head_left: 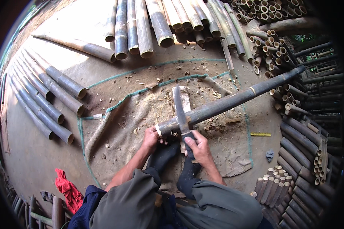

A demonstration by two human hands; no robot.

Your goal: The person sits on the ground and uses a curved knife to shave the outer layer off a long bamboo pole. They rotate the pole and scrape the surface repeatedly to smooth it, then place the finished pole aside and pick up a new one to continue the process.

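Observation:
A long dark bamboo pole (233,101) slants across in front of me, from its pale cut end near my feet up to the far right. My left hand (152,138) is closed around that cut end. In my right hand (199,147) is the dark handle of a machete (180,110). Its blade points away from me and lies across the pole, close to the cut end. Whether the edge bites into the bamboo cannot be made out. Beneath the pole, a pale wooden block (182,98) shows between my feet.
Wood chips litter a brown sack cloth (130,118) with green edging. Bamboo poles (57,89) lie at left, and more poles (141,26) at the far side. Short bamboo pieces (273,187) stand at right near a yellow ruler (260,134). A red cloth (68,191) lies at left.

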